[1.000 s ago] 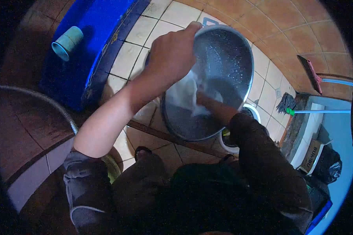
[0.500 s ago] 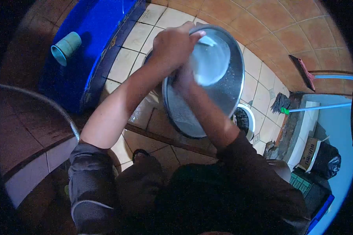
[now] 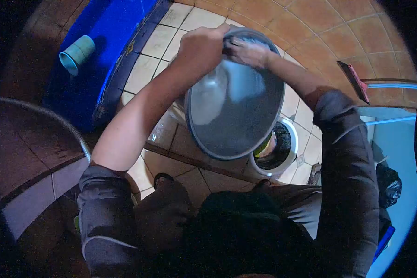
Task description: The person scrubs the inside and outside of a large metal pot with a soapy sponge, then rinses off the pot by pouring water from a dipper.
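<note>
you have a large, round basin (image 3: 231,127) in front of you, grey and metallic-looking, with a slim rolled rim that shows as a long oval because the whole thing is tilted. its open mouth faces you, the far side raised and the near side lower. the fingers of your left hand (image 3: 201,46) grip the rim at its upper left, while your right hand (image 3: 252,54), slightly blurred, is inside near the upper wall. pale light lies across the inner surface, brightest around the middle and left, with the lower part a flatter, darker grey. you cannot tell whether its underside touches the tiled floor (image 3: 160,39).
</note>
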`<state>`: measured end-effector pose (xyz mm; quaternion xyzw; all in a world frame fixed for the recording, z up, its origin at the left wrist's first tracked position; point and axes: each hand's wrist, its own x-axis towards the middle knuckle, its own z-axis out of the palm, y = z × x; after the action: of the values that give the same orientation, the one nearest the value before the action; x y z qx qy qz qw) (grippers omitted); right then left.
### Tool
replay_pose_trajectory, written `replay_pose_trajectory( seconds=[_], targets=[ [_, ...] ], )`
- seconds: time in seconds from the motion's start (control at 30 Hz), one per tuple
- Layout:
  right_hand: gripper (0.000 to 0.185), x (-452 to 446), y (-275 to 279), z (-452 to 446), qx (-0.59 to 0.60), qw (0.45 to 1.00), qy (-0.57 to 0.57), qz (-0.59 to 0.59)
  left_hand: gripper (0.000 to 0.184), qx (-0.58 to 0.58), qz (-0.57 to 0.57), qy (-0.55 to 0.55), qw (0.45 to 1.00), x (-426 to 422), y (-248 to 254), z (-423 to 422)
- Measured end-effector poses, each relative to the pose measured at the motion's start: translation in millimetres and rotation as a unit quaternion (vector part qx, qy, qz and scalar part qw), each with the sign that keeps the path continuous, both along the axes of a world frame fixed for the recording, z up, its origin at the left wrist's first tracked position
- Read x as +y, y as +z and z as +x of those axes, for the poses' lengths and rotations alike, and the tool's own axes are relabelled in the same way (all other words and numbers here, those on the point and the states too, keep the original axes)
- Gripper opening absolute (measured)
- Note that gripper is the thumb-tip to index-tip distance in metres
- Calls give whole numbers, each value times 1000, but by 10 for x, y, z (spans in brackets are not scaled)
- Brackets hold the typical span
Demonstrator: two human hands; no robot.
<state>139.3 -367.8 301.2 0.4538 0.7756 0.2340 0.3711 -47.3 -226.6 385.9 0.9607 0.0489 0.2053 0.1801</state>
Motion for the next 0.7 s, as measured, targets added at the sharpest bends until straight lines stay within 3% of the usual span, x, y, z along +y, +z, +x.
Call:
replay_pose_trajectory(
  seconds=[0.13,0.23,0.3,0.33,0.37,0.4,0.43,0.47,0.53,0.6,0.7],
  targets=[
    [45,-4,-103,121,-34,997,15,70,31,29,-16,-13,999,137,18,-6],
    [41,-756,-282,-349,86,962,-259,7,32,42,-34,-2,999,341,-41,-113],
    [45,-1025,-470,-1107,205,866,-448,-83,34,59,-48,24,997,359,-19,-184],
    [50,-1250,-934,-1507,239,864,-441,35,34,59,-70,36,995,300,-8,-208],
    [53,-954,-588,-1996,376,693,-613,-54,35,59,-90,46,993,198,16,-229],
    [52,-858,-945,-2226,524,598,-601,-82,35,60,-108,54,991,117,40,-231],
    [53,-552,-980,-2534,605,532,-591,-28,34,69,-103,57,991,63,57,-216],
    [55,-86,-822,-2573,767,415,-490,-9,32,78,-98,60,990,15,69,-203],
    [53,681,-1108,-2280,956,68,-261,116,31,83,-83,60,991,-16,71,-203],
    [60,903,-1192,-2039,958,-157,-229,75,31,77,-67,56,993,-26,57,-199],
    [63,769,-1051,-2348,944,-123,-294,87,38,73,-41,40,996,-11,44,-171]
  ],
)
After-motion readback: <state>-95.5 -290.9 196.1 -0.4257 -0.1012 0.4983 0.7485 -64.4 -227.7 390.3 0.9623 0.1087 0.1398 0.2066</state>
